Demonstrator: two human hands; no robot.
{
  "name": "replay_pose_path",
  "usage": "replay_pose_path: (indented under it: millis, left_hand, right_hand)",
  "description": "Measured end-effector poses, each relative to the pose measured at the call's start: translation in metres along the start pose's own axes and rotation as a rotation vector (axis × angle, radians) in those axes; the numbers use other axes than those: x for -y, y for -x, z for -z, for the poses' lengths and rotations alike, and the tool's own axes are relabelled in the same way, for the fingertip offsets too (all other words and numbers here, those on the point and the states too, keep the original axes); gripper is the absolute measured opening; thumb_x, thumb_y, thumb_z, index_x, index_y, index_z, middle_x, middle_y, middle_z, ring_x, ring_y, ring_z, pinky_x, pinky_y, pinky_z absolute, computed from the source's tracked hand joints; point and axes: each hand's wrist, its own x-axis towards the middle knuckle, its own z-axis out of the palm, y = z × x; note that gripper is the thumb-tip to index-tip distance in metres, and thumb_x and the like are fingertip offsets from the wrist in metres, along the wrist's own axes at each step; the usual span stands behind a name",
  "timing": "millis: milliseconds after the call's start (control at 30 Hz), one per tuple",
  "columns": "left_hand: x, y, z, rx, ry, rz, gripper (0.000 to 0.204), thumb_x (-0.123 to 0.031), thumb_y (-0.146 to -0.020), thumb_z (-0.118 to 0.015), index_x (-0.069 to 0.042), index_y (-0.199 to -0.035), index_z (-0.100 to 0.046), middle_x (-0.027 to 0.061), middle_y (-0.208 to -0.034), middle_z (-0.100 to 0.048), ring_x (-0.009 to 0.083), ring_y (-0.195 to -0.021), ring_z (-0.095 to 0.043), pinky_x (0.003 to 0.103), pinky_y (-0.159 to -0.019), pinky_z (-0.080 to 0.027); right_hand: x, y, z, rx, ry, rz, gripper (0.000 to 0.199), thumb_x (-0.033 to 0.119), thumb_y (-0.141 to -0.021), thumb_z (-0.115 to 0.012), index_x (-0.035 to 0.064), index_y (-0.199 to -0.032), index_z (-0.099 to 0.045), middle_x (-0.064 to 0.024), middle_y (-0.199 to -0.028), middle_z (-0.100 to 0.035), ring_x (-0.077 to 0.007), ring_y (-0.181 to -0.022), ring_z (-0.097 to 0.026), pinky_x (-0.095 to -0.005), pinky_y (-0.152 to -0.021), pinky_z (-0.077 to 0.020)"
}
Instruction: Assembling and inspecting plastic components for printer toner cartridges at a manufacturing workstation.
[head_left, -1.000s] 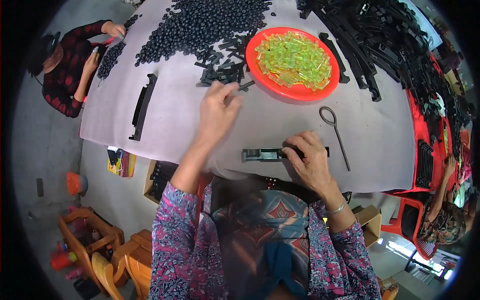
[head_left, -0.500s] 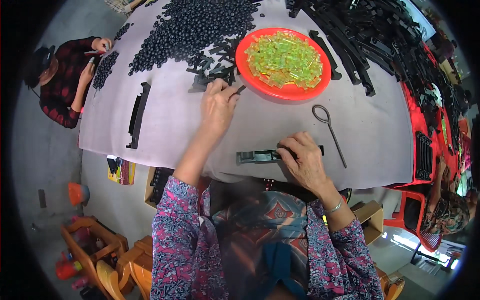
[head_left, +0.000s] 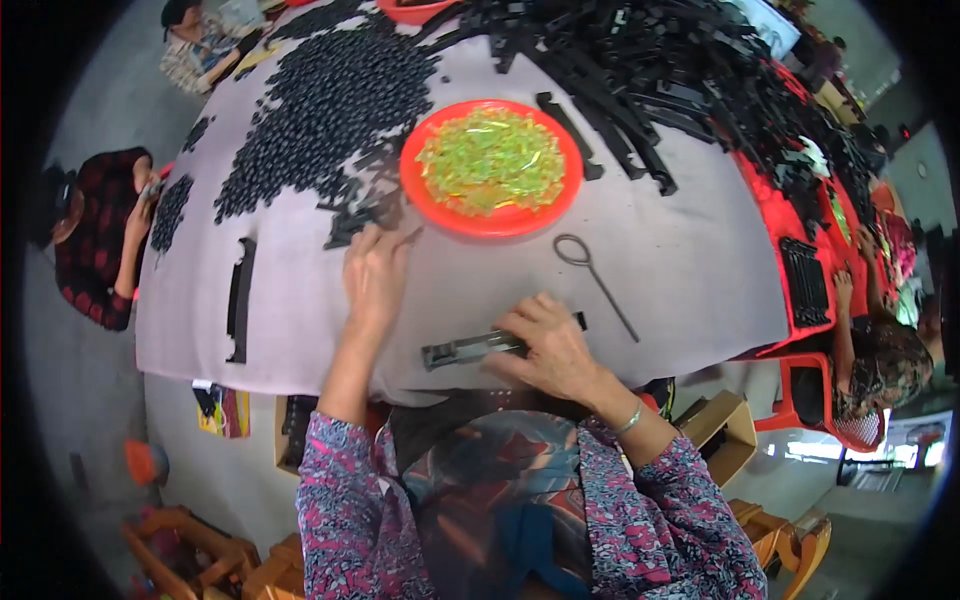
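Observation:
My left hand [head_left: 375,277] is pinched near small flat black plastic pieces [head_left: 350,228], left of a red plate. A small dark strip [head_left: 413,236] pokes out at its fingertips. A long black channel-shaped plastic part [head_left: 462,352] lies near the table's front edge, slightly slanted. Closed over its right portion is my right hand [head_left: 548,345], hiding that stretch; a dark end shows past the fingers. The red plate [head_left: 490,233] holds a heap of clear yellow-green pieces [head_left: 490,160]. To the plate's lower right rests a dark metal rod [head_left: 612,303] with a looped end.
Small round black parts [head_left: 320,110] are heaped at the far left. Long black parts [head_left: 620,70] pile up at the far right. Another long black part [head_left: 240,300] lies at left. Co-workers sit at the left [head_left: 100,235] and right [head_left: 880,355] sides.
The whole view has shifted, showing more of the far left. My right hand stays on the long part, which appears more slanted. My left hand remains by the small pieces with the strip.

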Motion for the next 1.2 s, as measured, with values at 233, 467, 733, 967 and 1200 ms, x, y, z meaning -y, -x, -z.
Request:
replay_pose_path:
  millis: [233, 467, 733, 967, 1200]
  left_hand:
    - [0.008, 0.006, 0.003, 0.028, -0.070, -0.088, 0.008, -0.003, -0.086, -0.067, -0.002, -0.094, -0.068, 0.0161, -0.094, -0.062, 0.0376, -0.091, -0.059, 0.047, -0.081, -0.048]
    - [0.001, 0.014, 0.007, -0.055, 0.086, -0.016, 0.004, -0.001, -0.091, -0.062, 0.002, -0.094, -0.064, 0.0166, -0.095, -0.060, 0.0396, -0.093, -0.058, 0.046, -0.081, -0.048]
    - [-0.074, 0.037, 0.066, 0.392, 0.545, 0.095, 0.003, -0.002, -0.094, -0.059, 0.002, -0.095, -0.059, 0.0134, -0.089, -0.057, 0.0265, -0.078, -0.057, 0.034, -0.073, -0.047]
    - [-0.111, 0.042, 0.071, 0.418, 0.523, -0.068, 0.004, -0.001, -0.092, -0.062, 0.001, -0.092, -0.059, 0.0151, -0.088, -0.056, 0.0347, -0.082, -0.057, 0.041, -0.073, -0.046]
    - [-0.122, 0.050, 0.068, 0.411, 0.596, 0.026, 0.005, -0.001, -0.093, -0.062, 0.002, -0.096, -0.060, 0.0154, -0.090, -0.058, 0.0344, -0.082, -0.059, 0.039, -0.075, -0.047]
  right_hand:
    - [-0.002, -0.001, -0.005, 0.063, 0.013, -0.025, 0.038, 0.037, -0.079, -0.081, 0.0074, -0.099, -0.069, -0.0104, -0.098, -0.059, -0.0317, -0.098, -0.057, -0.0451, -0.085, -0.0462]
    - [-0.002, 0.003, 0.000, 0.034, -0.019, -0.029, 0.043, 0.039, -0.081, -0.079, 0.0063, -0.106, -0.067, -0.0118, -0.100, -0.059, -0.0322, -0.100, -0.056, -0.0448, -0.086, -0.0460]
    - [0.008, 0.000, 0.016, -0.182, -0.542, -0.217, 0.029, 0.020, -0.092, -0.074, -0.0004, -0.110, -0.064, -0.0159, -0.096, -0.064, -0.0305, -0.083, -0.065, -0.0401, -0.072, -0.0530]
    - [0.015, 0.001, 0.023, -0.173, -0.455, -0.158, 0.021, 0.017, -0.091, -0.075, 0.0007, -0.102, -0.068, -0.0142, -0.087, -0.067, -0.0268, -0.078, -0.067, -0.0370, -0.069, -0.0532]
    - [0.020, 0.004, 0.026, -0.183, -0.527, -0.272, 0.016, 0.013, -0.089, -0.075, -0.0001, -0.094, -0.068, -0.0144, -0.079, -0.067, -0.0230, -0.068, -0.066, -0.0349, -0.063, -0.0523]
